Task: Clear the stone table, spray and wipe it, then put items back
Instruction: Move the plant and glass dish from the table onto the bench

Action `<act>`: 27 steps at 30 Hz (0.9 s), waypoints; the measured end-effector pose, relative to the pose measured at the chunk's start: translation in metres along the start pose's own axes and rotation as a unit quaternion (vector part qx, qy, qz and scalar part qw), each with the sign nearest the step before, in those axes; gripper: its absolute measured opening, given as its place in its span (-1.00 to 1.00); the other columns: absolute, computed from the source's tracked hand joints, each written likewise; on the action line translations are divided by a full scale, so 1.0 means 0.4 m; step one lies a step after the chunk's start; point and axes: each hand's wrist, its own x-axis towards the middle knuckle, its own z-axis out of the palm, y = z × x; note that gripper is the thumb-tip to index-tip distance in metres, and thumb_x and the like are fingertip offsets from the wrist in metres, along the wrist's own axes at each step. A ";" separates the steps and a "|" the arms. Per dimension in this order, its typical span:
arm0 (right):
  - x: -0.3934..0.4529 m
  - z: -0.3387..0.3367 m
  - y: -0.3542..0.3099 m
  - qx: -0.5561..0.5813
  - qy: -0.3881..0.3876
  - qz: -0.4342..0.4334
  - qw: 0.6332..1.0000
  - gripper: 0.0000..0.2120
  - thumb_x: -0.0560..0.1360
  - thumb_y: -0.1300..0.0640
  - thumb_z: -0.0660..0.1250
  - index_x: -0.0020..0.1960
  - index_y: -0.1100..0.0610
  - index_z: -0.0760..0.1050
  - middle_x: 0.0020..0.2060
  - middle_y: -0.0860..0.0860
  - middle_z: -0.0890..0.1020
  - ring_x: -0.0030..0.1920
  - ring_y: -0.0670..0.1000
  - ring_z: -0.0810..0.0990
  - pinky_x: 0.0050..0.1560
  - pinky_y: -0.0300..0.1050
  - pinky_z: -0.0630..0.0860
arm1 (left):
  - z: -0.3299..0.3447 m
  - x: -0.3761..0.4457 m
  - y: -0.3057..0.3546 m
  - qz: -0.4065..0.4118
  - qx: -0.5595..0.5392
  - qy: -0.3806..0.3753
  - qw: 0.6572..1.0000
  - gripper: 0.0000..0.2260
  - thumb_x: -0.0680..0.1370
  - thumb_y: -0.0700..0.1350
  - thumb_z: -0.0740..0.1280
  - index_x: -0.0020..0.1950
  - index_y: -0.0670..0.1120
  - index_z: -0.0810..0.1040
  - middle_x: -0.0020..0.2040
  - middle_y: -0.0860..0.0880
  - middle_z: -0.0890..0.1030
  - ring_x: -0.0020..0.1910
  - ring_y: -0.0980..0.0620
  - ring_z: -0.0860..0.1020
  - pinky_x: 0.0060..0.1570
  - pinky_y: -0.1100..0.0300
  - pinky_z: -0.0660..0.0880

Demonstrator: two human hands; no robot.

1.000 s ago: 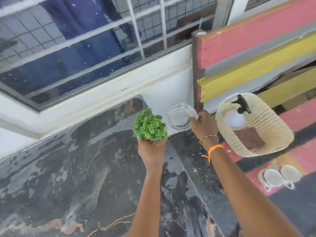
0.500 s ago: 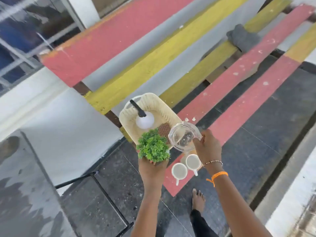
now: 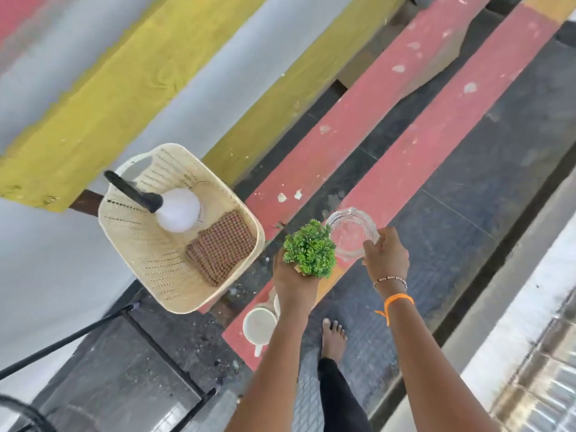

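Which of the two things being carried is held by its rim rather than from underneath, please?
The clear glass dish: the right hand pinches its near rim. The green plant sits upright on the left hand, gripped from below.

Left hand holds a small green leafy plant; right hand pinches a clear glass ashtray — both above the striped red bench.

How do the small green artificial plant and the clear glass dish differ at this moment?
The small green artificial plant is opaque, bushy and leafy; the clear glass dish is transparent, round and smooth-walled, with the bench showing through it. The plant sits upright in the left hand, gripped from below; the dish is pinched at its rim by the right hand. Both are held in the air above the red bench plank.
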 end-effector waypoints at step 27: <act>-0.011 -0.006 0.034 0.107 -0.039 -0.021 0.993 -0.83 0.48 0.29 0.30 0.00 0.14 0.34 -0.33 0.20 0.57 -0.39 0.01 0.58 -0.19 -0.05 0.59 | 0.032 0.008 -0.017 -0.016 0.021 -0.004 1.000 -0.51 0.37 -0.42 0.36 0.26 -0.14 0.43 0.21 -0.14 0.51 0.13 -0.11 0.52 0.15 0.07 0.48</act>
